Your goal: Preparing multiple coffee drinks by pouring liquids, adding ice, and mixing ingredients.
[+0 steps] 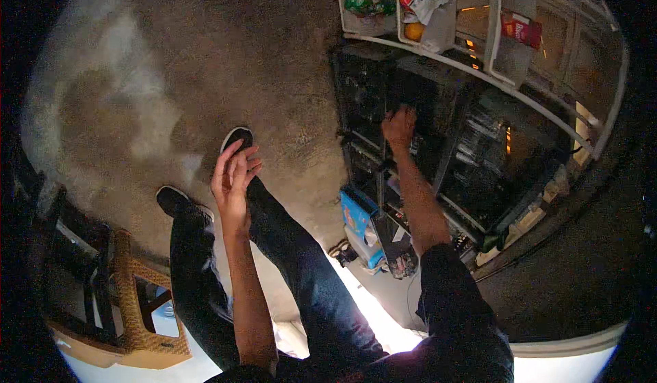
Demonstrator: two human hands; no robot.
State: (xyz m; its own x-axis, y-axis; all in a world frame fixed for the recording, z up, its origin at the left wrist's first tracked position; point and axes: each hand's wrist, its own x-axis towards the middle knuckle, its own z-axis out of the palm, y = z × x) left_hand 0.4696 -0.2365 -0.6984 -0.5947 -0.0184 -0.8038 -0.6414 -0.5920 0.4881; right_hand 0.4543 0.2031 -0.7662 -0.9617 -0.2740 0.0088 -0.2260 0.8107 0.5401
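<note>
Left hand point(234, 174) open over floor, right hand point(399, 126) reaching into dark shelves point(438, 109)

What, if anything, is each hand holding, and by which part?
The left hand holds nothing; it is open in the air. The right hand reaches into the dark shelf unit; any hold there cannot be told.

A: Hands? Shoes?
B: Two bare hands: left hand point(233, 177), right hand point(399, 126). Two black shoes point(236, 136).
A: Far white door bins point(363, 23)?
B: Three. Near left, one woven wicker stool point(133, 301).
</note>
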